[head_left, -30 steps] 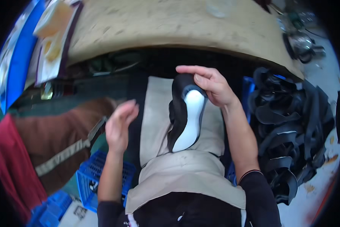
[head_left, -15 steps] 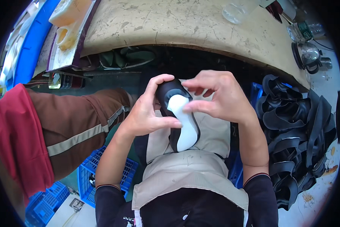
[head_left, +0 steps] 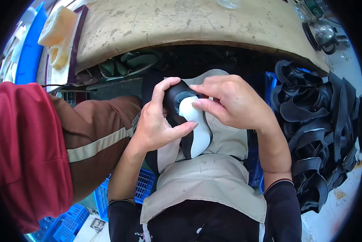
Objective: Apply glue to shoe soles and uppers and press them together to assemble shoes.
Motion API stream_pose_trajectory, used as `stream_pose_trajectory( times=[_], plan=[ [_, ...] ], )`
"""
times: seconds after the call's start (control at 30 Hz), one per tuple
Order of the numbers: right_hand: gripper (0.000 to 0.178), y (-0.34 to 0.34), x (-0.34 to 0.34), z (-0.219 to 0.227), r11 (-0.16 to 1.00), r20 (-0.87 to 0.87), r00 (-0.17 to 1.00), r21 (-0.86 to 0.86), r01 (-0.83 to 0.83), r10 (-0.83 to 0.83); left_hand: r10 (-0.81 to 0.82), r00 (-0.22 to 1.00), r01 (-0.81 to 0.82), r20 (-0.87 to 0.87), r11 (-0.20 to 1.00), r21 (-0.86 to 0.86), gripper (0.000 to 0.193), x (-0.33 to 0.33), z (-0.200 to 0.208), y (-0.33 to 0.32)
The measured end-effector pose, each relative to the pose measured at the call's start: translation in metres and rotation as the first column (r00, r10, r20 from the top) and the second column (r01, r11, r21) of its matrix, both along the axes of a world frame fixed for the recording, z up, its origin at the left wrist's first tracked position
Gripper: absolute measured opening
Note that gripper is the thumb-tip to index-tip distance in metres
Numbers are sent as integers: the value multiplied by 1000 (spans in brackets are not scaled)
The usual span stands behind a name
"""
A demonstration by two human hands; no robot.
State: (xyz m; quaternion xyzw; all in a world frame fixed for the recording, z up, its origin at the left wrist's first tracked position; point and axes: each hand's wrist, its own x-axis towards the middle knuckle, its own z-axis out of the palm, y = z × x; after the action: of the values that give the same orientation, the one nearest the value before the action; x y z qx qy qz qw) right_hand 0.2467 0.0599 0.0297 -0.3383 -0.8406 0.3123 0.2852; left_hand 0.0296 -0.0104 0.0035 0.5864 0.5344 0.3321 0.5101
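A black shoe upper [head_left: 172, 97] sits over a shoe form above my lap, with a white insole [head_left: 198, 135] facing up along its sole. The upper's far end points away from me and its near end rests by my apron. My left hand [head_left: 156, 121] wraps around the upper's left side, its thumb lying across the white insole. At the far right edge, my right hand [head_left: 225, 99] pinches the upper's black rim, with the thumb on the white insole and the index finger over the edge.
Black shoe uppers [head_left: 310, 121] are piled at my right. A worktable [head_left: 181, 24] spans the far side, with a glass pot [head_left: 323, 36] at its right and a yellowed plastic container [head_left: 60, 26] at its left. Another person's leg [head_left: 98, 137] is close on my left, above blue crates [head_left: 66, 224].
My right hand has closed in from hovering beside the shoe onto its rim. The left hand keeps its hold. The view has shifted, and the other person's leg appears nearer.
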Motion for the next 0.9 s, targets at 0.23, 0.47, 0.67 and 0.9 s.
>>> stream_pose_trajectory(
  times=[0.23,0.47,0.67,0.9],
  plan=[
    [19,1,20,16,993,188,978,52,-103,92,-34,999,34,-2,997,73,97,14,-7,2],
    [21,11,27,14,987,199,977,125,-99,72,-46,999,46,-5,998,41,98,24,-7,9],
    [20,6,35,11,962,308,951,259,-93,9,-35,999,34,5,999,28,92,34,-5,14],
    [16,3,45,13,995,195,981,101,-10,-10,-97,995,94,27,992,86,95,42,-9,17]
  ],
)
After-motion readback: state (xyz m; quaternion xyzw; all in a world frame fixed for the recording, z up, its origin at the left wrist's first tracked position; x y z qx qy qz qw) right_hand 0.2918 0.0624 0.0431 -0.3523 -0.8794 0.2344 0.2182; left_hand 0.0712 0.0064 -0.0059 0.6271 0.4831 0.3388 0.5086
